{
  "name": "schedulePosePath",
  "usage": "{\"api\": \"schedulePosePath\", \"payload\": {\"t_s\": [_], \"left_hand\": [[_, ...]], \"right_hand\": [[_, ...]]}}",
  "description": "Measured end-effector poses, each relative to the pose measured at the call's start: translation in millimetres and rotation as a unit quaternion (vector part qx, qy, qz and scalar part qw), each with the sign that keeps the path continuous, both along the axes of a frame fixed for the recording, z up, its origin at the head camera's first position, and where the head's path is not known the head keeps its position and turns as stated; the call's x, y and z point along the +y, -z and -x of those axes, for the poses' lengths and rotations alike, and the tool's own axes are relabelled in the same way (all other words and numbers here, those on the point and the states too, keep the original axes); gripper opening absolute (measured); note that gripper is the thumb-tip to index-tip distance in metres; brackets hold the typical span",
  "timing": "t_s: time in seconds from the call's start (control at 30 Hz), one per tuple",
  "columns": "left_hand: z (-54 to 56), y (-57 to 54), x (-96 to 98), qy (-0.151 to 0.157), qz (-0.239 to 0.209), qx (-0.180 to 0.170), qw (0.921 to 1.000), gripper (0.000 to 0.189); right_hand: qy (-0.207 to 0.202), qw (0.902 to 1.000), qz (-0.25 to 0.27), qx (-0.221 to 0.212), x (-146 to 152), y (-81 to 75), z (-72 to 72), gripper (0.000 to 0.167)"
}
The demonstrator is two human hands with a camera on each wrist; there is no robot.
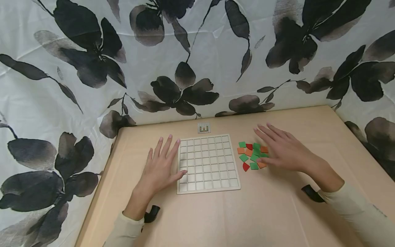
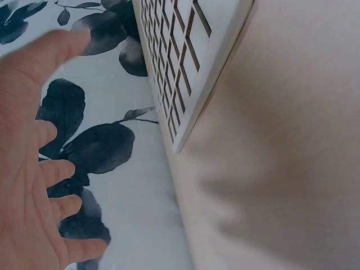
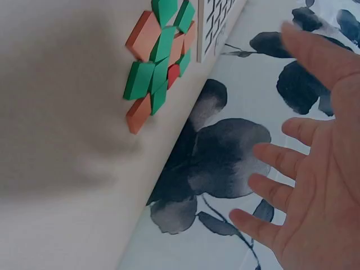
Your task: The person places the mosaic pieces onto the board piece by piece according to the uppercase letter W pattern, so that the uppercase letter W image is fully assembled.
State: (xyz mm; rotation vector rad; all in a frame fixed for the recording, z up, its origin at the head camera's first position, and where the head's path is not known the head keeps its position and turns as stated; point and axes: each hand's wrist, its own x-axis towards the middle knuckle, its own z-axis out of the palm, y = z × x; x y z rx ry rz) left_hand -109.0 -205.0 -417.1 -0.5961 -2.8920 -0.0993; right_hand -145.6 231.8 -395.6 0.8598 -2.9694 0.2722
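Note:
A white grid board point(image 1: 207, 164) with square cells lies on the table in the head view. My left hand point(image 1: 161, 168), fingers spread, hovers over the board's left edge with the thumb overlapping its cells. To the right of the board is a loose group of flat pieces: green squares point(image 1: 254, 166), orange squares point(image 1: 240, 150) and red rounded wedges point(image 1: 246, 166). Beside these, my right hand point(image 1: 282, 149) is held with straight fingers, its thumb overlapping the pieces at the right. In both wrist views the palms hold nothing.
Behind the board lies a small card point(image 1: 204, 128) with a gridded picture. The wooden table point(image 1: 197, 219) ends at a floral cloth point(image 1: 197, 51) hanging along its back and left. Dark wrist straps point(image 1: 152, 214) show under the sleeves.

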Motion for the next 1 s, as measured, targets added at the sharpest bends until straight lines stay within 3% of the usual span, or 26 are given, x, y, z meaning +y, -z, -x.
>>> {"api": "schedulePosePath", "payload": {"t_s": [0.17, 0.47, 0.6, 0.8, 1.0], "left_hand": [[3.9, 4.1, -4.1, -0.002, -0.087, -0.055, 0.9947, 0.094], [8.8, 7.0, -5.2, -0.015, -0.23, -0.134, 0.9638, 0.088], [13.2, 11.2, -5.8, -0.031, -0.278, -0.178, 0.9433, 0.086], [19.5, 19.1, -7.4, -0.061, -0.351, -0.238, 0.9035, 0.084], [25.8, 24.6, -7.4, -0.099, -0.388, -0.284, 0.8711, 0.086]], "right_hand": [[-0.025, 0.9994, 0.008, -0.024, 7.9, 1.3, 6.8, 0.087], [-0.051, 0.9969, 0.032, -0.051, 16.5, 9.1, 20.7, 0.067], [-0.049, 0.9931, 0.057, -0.09, 17.1, 11.7, 26.5, 0.059], [-0.033, 0.9856, 0.085, -0.143, 19.5, 20.1, 36.5, 0.051], [-0.013, 0.984, 0.089, -0.154, 20.4, 26.8, 44.4, 0.048]]}}
